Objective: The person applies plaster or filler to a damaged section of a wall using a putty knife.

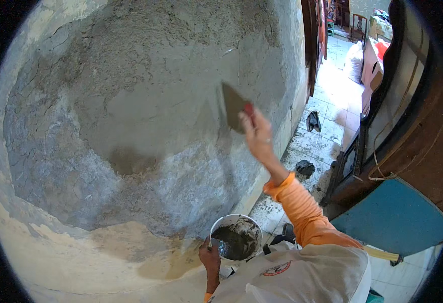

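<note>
My right hand [258,134] is wrapped round the red handle of a pointed trowel [232,108]. Its flat blade faces the wall, close to the fresh grey plaster [155,108]; whether it touches cannot be told. Low by the wall, my left hand [210,260] grips a white bucket [223,222] at its left side, near the rim. Wet grey mortar [237,243] lies in the bucket and is smeared up its inner side. A darker damp patch [129,160] shows under the smooth plaster.
Splattered floor tiles [327,108] run along the wall to a bright room. Dark clumps [305,168] and a dark object [313,121] lie on them. Dark furniture [413,136] and a blue panel [393,217] stand at right. Farther off is a white sack [353,61].
</note>
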Action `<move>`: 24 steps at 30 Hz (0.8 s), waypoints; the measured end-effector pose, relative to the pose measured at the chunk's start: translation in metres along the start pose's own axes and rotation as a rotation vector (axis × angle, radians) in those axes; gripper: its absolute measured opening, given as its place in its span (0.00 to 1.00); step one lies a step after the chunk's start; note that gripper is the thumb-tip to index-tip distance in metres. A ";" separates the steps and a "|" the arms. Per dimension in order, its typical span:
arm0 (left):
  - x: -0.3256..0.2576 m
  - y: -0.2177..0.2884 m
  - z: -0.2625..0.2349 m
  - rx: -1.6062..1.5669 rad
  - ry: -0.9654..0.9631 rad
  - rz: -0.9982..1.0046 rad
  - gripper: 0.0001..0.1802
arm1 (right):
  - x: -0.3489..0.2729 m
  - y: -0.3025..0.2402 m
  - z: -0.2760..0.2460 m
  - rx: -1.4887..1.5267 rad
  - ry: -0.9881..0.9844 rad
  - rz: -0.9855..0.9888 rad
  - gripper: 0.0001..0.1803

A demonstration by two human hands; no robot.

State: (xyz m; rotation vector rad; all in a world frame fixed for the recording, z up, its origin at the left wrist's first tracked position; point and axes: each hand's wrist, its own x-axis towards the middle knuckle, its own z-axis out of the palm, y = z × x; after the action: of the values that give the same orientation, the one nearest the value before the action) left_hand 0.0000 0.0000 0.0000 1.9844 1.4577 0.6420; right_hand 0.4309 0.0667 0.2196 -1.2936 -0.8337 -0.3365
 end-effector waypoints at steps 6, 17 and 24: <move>-0.014 0.038 0.005 -0.164 0.028 -0.048 0.27 | 0.122 0.081 -0.017 -0.141 0.145 0.107 0.14; -0.022 0.024 0.016 -0.247 0.054 0.010 0.31 | 0.131 0.007 0.021 -0.119 0.028 0.093 0.12; -0.016 0.000 0.014 -0.258 -0.011 -0.042 0.30 | 0.080 -0.062 0.037 -0.096 -0.014 0.003 0.10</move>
State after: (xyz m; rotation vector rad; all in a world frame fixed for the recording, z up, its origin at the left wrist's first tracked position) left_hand 0.0049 -0.0177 -0.0103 1.7512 1.3329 0.7590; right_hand 0.4319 0.1019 0.3216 -1.3875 -0.8361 -0.3686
